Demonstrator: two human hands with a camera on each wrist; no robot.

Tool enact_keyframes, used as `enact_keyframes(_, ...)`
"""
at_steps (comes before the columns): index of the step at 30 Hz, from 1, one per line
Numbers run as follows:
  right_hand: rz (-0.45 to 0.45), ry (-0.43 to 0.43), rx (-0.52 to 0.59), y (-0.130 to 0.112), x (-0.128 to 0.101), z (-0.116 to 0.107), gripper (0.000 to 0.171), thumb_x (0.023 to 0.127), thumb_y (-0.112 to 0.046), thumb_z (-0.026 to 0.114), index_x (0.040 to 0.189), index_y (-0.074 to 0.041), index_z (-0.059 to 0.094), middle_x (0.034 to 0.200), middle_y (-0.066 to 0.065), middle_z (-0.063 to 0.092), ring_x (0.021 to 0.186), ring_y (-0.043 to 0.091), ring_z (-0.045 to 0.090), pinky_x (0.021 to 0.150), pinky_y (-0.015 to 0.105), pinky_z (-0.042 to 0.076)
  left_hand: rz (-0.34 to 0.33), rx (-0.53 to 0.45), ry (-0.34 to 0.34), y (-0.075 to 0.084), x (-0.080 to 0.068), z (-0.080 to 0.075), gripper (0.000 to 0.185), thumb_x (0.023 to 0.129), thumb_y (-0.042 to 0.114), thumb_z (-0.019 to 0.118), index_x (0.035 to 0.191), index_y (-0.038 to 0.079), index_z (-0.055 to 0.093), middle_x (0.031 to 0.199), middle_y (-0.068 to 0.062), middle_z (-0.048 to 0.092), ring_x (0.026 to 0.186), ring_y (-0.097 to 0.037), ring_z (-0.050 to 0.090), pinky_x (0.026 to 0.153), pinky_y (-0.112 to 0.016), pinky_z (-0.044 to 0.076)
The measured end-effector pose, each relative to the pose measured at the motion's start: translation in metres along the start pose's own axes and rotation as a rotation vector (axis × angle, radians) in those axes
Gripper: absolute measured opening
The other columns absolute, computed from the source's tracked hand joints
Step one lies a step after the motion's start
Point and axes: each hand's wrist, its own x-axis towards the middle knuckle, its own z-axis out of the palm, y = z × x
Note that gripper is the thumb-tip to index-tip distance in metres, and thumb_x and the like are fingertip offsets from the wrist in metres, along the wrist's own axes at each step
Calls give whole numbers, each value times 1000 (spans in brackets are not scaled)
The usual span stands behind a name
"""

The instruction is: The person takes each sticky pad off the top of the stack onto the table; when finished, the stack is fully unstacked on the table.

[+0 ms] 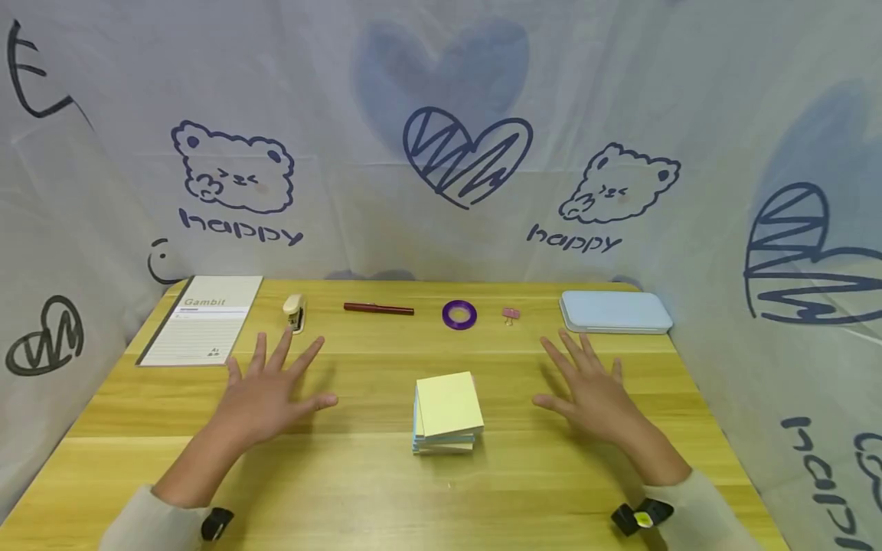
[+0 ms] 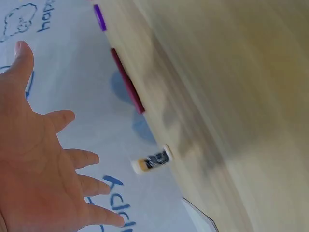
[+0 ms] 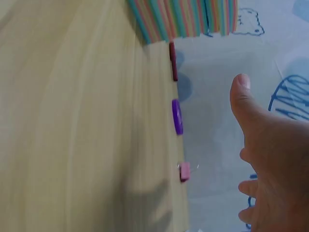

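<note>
Two bare hands hover palm-down over a wooden desk [image 1: 172,428], fingers spread and straight, holding nothing. The left hand [image 1: 265,394] and the right hand [image 1: 592,402] flank a stack of sticky notes [image 1: 446,413] that lies between them near the desk's middle, pale yellow on top with coloured layers beneath, the upper pad skewed slightly on the lower ones.

Neither hand touches the stack: it sits at about three o'clock from the left hand and nine o'clock from the right, apart from both. By the look of it this is a starting pose, before any grasp; a next move would call for one hand to travel inward and close thumb and fingers on the stack's edges, taking care that the skewed upper pad does not slide off.

Along the far edge of the desk lies a row of stationery. At about eleven o'clock from the left hand is a lined notebook [image 1: 203,320] marked "Gambit", and at twelve o'clock, just beyond the fingertips, a small cream stapler [image 1: 295,312]. Farther along come a dark red pen [image 1: 378,308], a purple tape ring [image 1: 459,314], a pink binder clip [image 1: 511,314] and, at twelve o'clock from the right hand, a pale blue case [image 1: 615,311]. A white cloth backdrop [image 1: 441,92] printed with bears and hearts surrounds the desk.
</note>
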Motion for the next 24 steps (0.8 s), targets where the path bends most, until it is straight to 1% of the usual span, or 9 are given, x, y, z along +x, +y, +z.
enact_keyframes(3,-34,-2,31,-9,3,-1,92,93,-55,71,165,-22,24,172,15,12,156,48,6,103,90,5,30,-42,4,10,-2,-3,98,88,85,46,166,31,19,171,-22,1,150,-59,-6,105,-88,-2)
enact_keyframes(7,-80,-20,64,-19,9,-2,93,93,-54,71,166,-24,21,173,10,13,157,45,6,106,89,6,82,-99,10,23,-2,-3,97,89,82,50,166,30,19,172,-19,3,153,-55,-2,108,-86,2)
enact_keyframes(12,-148,-39,89,-33,15,-4,95,92,-56,70,166,-22,21,173,5,14,157,42,7,109,86,7,148,-150,8,36,3,2,98,90,78,54,167,29,17,173,-13,5,155,-50,0,112,-83,5)
enact_keyframes(19,-238,-69,125,-54,19,-8,95,93,-54,71,166,-19,21,171,6,20,158,38,11,113,82,9,250,-231,-5,62,9,12,101,90,75,58,167,26,15,173,-9,9,156,-45,4,116,-77,12)
enact_keyframes(20,-254,-73,133,-57,20,-8,94,93,-54,70,166,-19,22,171,7,22,157,38,12,113,81,9,265,-248,-10,66,9,15,101,90,72,61,167,25,15,173,-8,9,156,-45,5,117,-77,13)
enact_keyframes(22,-283,-87,146,-64,21,-9,94,93,-56,68,166,-19,21,171,5,22,158,36,13,114,80,9,294,-291,-28,74,10,20,102,90,67,65,167,24,14,172,-7,10,156,-44,6,117,-76,14)
enact_keyframes(24,-311,-108,175,-70,22,-10,94,94,-59,66,166,-18,21,171,6,22,158,35,13,116,78,8,316,-355,-57,81,10,25,103,90,63,69,167,24,13,172,-4,10,156,-42,6,118,-75,14)
